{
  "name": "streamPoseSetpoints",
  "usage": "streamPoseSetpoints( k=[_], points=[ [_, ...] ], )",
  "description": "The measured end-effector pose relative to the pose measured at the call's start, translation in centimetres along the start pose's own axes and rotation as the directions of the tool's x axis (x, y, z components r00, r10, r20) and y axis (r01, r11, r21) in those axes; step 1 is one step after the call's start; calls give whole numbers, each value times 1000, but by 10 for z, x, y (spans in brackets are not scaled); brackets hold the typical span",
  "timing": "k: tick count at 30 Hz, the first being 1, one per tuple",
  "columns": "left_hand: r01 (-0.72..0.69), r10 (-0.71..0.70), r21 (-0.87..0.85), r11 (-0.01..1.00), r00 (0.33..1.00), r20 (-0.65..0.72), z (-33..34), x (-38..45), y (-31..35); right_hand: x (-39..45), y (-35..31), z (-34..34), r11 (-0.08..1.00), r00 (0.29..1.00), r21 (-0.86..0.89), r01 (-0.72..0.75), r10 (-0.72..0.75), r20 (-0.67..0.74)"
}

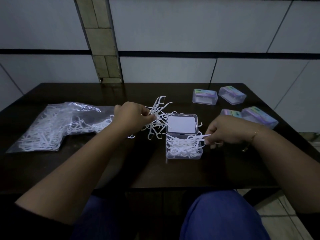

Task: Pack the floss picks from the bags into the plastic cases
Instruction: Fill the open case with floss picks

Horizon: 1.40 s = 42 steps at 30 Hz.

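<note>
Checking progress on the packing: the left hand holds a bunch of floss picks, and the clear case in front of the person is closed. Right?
Not quite. In the head view the left hand does hold a bunch of floss picks, but the clear case is open, lid laid back, with picks already inside.

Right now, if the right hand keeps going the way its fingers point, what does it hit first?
The right hand points left over the open case, so it would likely first meet the floss picks piled there; depth is uncertain.
</note>
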<state>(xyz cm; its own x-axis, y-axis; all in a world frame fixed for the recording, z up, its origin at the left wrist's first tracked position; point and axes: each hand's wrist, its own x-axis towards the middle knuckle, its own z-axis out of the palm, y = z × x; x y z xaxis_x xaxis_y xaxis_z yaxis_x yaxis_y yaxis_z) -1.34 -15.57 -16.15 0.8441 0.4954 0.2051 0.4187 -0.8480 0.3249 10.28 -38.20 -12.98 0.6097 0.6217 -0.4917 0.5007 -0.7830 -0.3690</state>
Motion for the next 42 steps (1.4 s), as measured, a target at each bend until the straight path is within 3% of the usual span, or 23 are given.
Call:
streamPoseSetpoints(
  k=[6, 14, 21, 25, 30, 42],
  points=[
    [3, -3, -13, 1000, 1000, -4, -2, -1, 1, -4, -2, -4, 995, 977, -47, 86, -94, -190],
    [-4, 4, -31, 1000, 1000, -18, -2, -3, 3, -9, -11, 3, 952, 936, 43, 302, -288, -203],
    [0, 0, -29, 1000, 1000, -21, -1, -3, 3, -7, -27, 17, 902, 877, -20, 431, -424, -228],
    [-7, 6, -33, 999, 1000, -23, 1, -4, 1, -4, -25, 17, 908, 881, -173, 382, -414, -228],
    [-28, 28, -12, 1000, 999, -28, 0, -4, -2, 2, -24, 21, 833, 919, -462, 304, -383, -87],
    [-23, 22, -19, 1000, 999, -33, 4, -5, -2, 10, -22, 22, 844, 874, -444, 300, -429, -226]
  ],
)
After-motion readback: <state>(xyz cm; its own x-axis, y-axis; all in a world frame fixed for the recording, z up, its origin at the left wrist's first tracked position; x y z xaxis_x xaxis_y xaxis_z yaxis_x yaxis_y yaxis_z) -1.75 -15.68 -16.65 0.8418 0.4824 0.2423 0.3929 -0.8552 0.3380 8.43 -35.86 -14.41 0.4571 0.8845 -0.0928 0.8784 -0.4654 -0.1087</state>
